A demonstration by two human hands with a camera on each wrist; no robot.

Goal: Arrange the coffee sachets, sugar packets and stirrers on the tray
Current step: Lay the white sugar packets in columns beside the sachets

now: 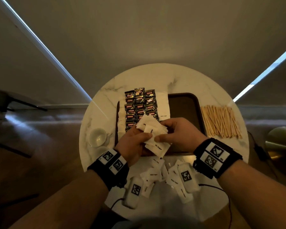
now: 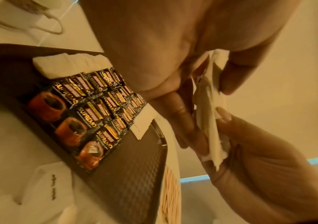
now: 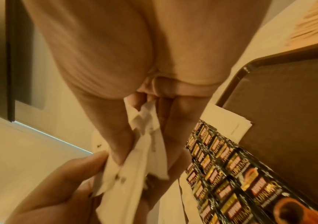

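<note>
Held sugar packets [image 1: 153, 132]: a fanned bunch of white packets above the near edge of the tray, gripped from both sides.
Left hand [image 1: 134, 142]: thumb on top and fingers curled under the left side of the bunch; the left wrist view shows the fingers [image 2: 185, 115] against the packets' underside.
Right hand [image 1: 178, 134]: thumb and curled fingers pinch the right side of the same bunch.
Tray [image 1: 188, 103]: dark brown, rounded corners, raised rim, at the middle of the table.
Coffee sachets [image 1: 139, 106]: black sachets in three overlapping columns on the tray's left half, flanked by white sugar packets on both sides.
Placed sugar packets [image 1: 163, 104]: a white column just right of the sachets, its far end reaching over the tray's far rim.
Open room on tray: the right half, from the white column to the right rim, is bare brown surface.
Loose sugar packets [image 1: 155, 174]: scattered on the table between the forearms, near the table's near edge.
Stirrers [image 1: 221, 121]: wooden sticks spread on the table just beside the tray's right rim, reaching toward the table's right edge.
Cup [image 1: 97, 137]: white, on the table left of the tray.
Table [image 1: 180, 76]: round, white marble.
</note>
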